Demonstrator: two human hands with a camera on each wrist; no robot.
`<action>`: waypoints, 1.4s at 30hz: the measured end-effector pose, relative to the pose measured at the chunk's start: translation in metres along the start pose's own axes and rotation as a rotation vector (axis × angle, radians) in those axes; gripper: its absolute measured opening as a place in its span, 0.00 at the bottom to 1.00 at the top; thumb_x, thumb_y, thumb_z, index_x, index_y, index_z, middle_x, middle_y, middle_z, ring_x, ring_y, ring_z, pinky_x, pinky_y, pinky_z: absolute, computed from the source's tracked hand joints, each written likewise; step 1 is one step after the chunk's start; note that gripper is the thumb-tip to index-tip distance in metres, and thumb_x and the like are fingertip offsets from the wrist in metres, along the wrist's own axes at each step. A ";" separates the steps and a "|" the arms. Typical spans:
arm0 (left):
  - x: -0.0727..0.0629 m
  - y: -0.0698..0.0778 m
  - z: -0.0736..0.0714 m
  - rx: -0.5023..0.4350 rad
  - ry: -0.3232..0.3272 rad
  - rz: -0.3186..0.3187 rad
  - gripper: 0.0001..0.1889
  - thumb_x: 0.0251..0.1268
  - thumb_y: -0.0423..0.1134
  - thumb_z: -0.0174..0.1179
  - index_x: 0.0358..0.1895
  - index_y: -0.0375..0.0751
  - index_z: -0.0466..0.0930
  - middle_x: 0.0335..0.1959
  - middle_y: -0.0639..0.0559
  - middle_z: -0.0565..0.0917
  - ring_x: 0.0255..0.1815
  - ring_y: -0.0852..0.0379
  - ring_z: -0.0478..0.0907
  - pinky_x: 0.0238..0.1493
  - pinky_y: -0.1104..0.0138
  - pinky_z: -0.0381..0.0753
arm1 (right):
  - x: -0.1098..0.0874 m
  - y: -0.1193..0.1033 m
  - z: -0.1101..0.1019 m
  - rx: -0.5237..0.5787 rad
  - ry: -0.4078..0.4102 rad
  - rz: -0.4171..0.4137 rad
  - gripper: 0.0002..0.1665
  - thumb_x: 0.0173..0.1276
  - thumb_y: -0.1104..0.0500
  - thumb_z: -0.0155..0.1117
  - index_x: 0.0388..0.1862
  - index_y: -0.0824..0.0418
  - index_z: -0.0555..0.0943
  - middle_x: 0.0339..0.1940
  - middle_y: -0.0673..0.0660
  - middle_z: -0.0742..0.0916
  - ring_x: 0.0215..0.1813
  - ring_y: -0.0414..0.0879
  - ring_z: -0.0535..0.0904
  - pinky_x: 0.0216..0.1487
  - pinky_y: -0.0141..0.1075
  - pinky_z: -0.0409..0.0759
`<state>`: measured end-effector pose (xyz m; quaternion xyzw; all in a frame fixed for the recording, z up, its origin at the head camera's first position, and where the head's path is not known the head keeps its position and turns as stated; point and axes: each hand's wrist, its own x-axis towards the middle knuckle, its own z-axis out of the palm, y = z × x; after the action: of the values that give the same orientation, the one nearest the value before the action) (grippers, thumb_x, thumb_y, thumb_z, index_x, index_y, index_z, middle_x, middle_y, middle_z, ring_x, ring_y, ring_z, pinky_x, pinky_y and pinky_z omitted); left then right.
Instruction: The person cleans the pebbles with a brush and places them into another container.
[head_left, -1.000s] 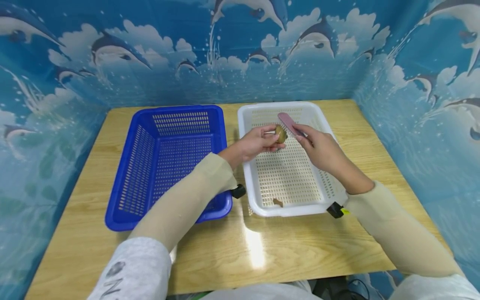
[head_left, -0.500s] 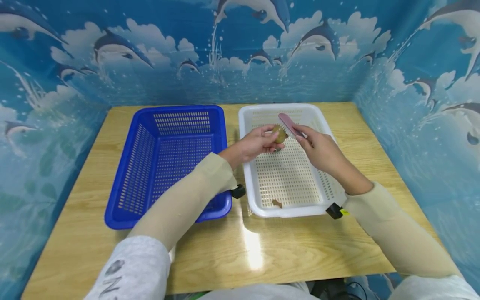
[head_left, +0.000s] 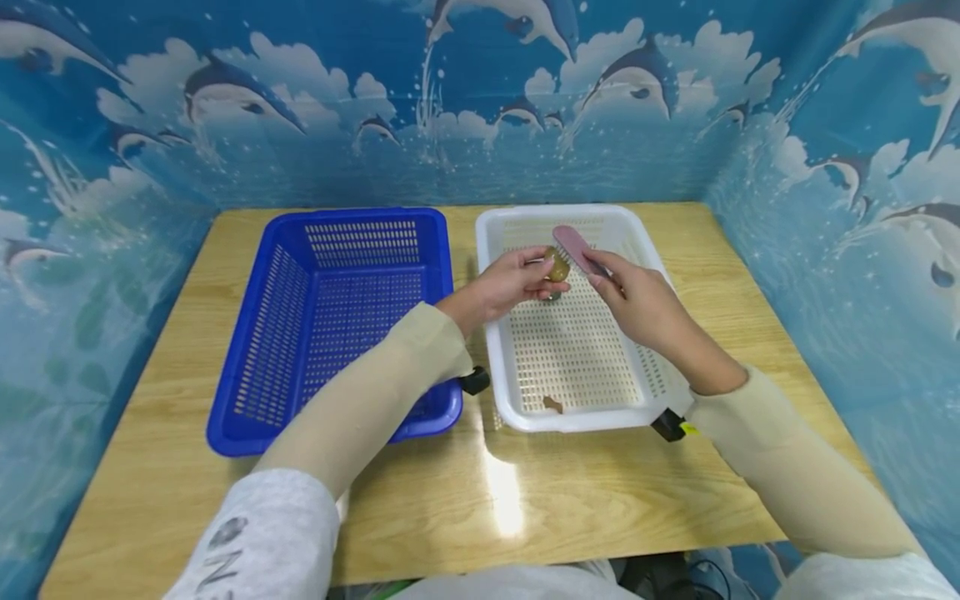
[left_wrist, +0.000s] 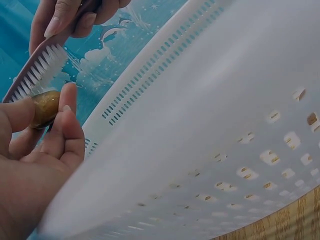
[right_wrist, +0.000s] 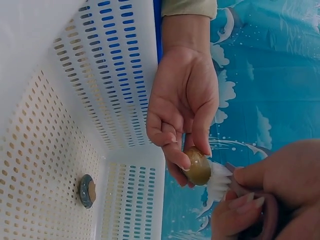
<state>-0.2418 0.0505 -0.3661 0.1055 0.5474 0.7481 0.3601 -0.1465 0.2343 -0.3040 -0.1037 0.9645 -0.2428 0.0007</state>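
Observation:
Over the white basket point(head_left: 517, 421), my left hand point(head_left: 513, 285) pinches a glossy yellow-brown stone point(right_wrist: 199, 167) between thumb and fingertips. My right hand point(head_left: 648, 304) grips a pink scrubbing brush point(head_left: 572, 244) by its handle. In the right wrist view the white bristles point(right_wrist: 218, 181) meet the stone's side. The left wrist view shows the brush head slanting beside the stone, bristles toward it. Fingers cover part of the stone's underside. On the basket floor below lies a dark round stone point(right_wrist: 87, 191) with a brown patch.
A small brown flat piece point(head_left: 552, 404) lies near the white basket's front wall. To the left stands a deep blue basket point(head_left: 444, 250). Both baskets sit on a wooden table point(head_left: 592, 500), with a dolphin-print curtain point(head_left: 465, 167) behind and at the sides.
The brush head has shifted slightly left and tilted against the stone, whose visible face has turned a little in my left fingers. Both arms stay nearly in place.

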 end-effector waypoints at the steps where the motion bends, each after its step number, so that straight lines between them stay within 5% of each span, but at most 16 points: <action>1: 0.000 0.001 0.000 0.002 -0.003 -0.003 0.26 0.79 0.36 0.43 0.76 0.39 0.53 0.65 0.29 0.70 0.35 0.62 0.83 0.36 0.71 0.76 | 0.000 -0.001 0.000 0.000 0.000 -0.006 0.28 0.81 0.52 0.44 0.75 0.59 0.63 0.22 0.57 0.76 0.19 0.46 0.65 0.23 0.40 0.66; 17: 0.003 0.010 0.002 0.038 -0.056 -0.073 0.25 0.80 0.37 0.41 0.75 0.40 0.56 0.63 0.31 0.71 0.36 0.60 0.84 0.46 0.65 0.76 | 0.008 0.001 -0.006 -0.007 0.011 0.027 0.26 0.81 0.52 0.45 0.74 0.57 0.65 0.18 0.56 0.73 0.17 0.46 0.64 0.21 0.40 0.64; 30: 0.001 0.008 -0.001 -0.044 -0.044 -0.068 0.24 0.81 0.35 0.39 0.75 0.38 0.56 0.65 0.28 0.69 0.35 0.59 0.84 0.40 0.69 0.78 | 0.001 0.001 -0.005 0.012 0.000 0.038 0.28 0.81 0.50 0.42 0.75 0.57 0.63 0.18 0.56 0.73 0.18 0.46 0.64 0.21 0.40 0.65; 37: 0.000 0.008 -0.002 -0.092 -0.027 -0.078 0.24 0.81 0.35 0.39 0.76 0.40 0.54 0.65 0.26 0.66 0.32 0.60 0.85 0.38 0.69 0.79 | -0.003 -0.001 -0.002 0.017 0.014 0.018 0.27 0.81 0.52 0.44 0.75 0.58 0.64 0.31 0.61 0.82 0.24 0.48 0.71 0.27 0.41 0.69; 42: 0.000 0.009 -0.003 -0.089 0.000 -0.083 0.24 0.81 0.36 0.39 0.76 0.39 0.55 0.63 0.29 0.70 0.33 0.60 0.85 0.50 0.64 0.79 | -0.006 -0.004 0.000 0.031 0.013 0.000 0.27 0.80 0.52 0.45 0.74 0.58 0.64 0.37 0.64 0.84 0.24 0.49 0.72 0.28 0.41 0.71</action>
<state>-0.2476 0.0467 -0.3589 0.0665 0.5174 0.7562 0.3951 -0.1403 0.2319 -0.3027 -0.1021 0.9607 -0.2582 -0.0040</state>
